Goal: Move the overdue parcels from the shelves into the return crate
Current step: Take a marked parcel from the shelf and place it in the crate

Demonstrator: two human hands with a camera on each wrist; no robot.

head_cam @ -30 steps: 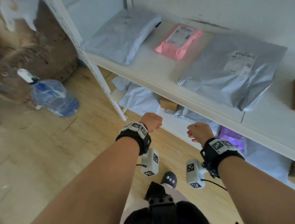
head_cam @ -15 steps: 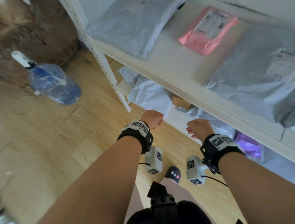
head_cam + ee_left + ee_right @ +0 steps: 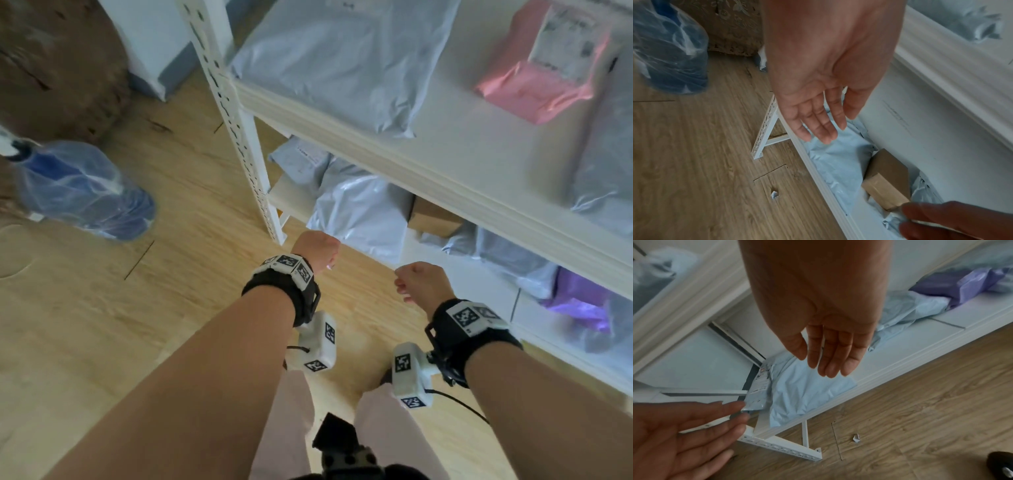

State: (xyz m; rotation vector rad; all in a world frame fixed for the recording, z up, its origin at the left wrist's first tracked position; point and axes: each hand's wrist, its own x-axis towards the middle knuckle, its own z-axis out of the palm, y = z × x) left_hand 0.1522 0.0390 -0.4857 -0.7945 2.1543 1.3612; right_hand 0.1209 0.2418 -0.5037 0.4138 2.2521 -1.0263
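Both my hands hang open and empty in front of the lower shelf (image 3: 294,202). My left hand (image 3: 317,248) has straight fingers (image 3: 818,123) just above a pale grey parcel (image 3: 838,160) at the shelf's left end. A small cardboard box (image 3: 888,175) lies right of that parcel. My right hand (image 3: 419,281) hovers over the same pale parcel (image 3: 807,389), fingers (image 3: 834,356) relaxed. Further right lie a grey parcel (image 3: 507,253) and a purple parcel (image 3: 579,298). The upper shelf holds a large grey parcel (image 3: 335,58), a pink parcel (image 3: 544,68) and another grey one (image 3: 606,154). No crate is in view.
The white slotted shelf upright (image 3: 239,137) stands just left of my left hand. A bagged water bottle (image 3: 78,192) lies on the wooden floor to the left, with a brown bulky object (image 3: 58,61) behind it. A paper scrap (image 3: 856,438) lies near the shelf foot.
My head has moved closer to the shelving, which now fills more of the view. Both hands stay empty and have moved slightly toward the lower shelf.
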